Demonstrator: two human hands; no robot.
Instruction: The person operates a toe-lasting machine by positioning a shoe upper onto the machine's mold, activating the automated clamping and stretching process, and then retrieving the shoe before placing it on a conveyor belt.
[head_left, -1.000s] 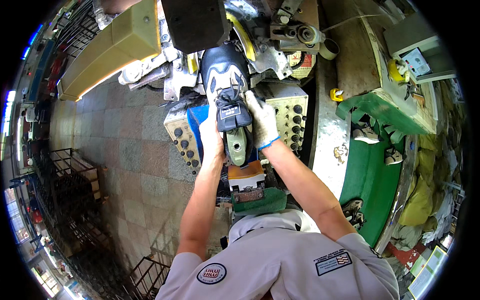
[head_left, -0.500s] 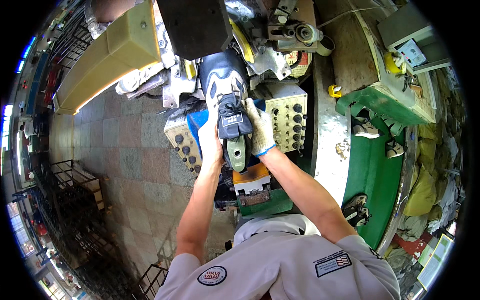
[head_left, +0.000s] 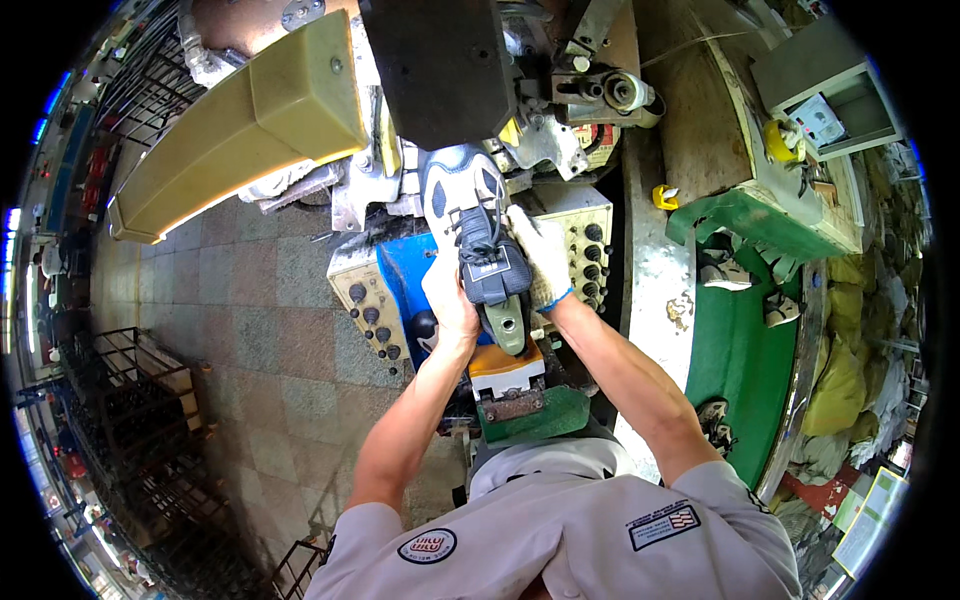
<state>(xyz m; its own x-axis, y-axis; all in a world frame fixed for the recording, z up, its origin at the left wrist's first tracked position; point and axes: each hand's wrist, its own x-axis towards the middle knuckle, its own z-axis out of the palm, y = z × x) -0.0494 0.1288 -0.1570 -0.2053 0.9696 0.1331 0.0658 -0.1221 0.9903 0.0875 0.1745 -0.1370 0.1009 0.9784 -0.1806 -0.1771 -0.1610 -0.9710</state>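
Note:
Between my hands is a grey, white and dark blue sneaker upper [head_left: 466, 190] with dark laces, its toe pointing away from me under the machine's black block [head_left: 435, 70]. A green shoe last [head_left: 508, 322] with a round hole sticks out of its heel end. My left hand [head_left: 450, 292] appears bare and grips the shoe's left side near the heel. On its right side, my right hand [head_left: 540, 255], in a whitish knit glove with a blue cuff edge, closes around the upper. Fingertips of both hands are partly hidden by the shoe.
Control panels with black knobs [head_left: 372, 315] flank a blue machine part [head_left: 408, 275]. An orange-topped pad [head_left: 505, 368] lies nearest my body. A yellowish curved arm [head_left: 255, 110] reaches left. Shoes [head_left: 722, 270] rest on the green bench [head_left: 735, 385] at right; dark racks [head_left: 150, 430] stand left.
The view has shifted a little. Shoe and hands sit slightly lower and further right, the shoe's heel end swung right. More of its toe end shows below the black block. Both hands keep their hold.

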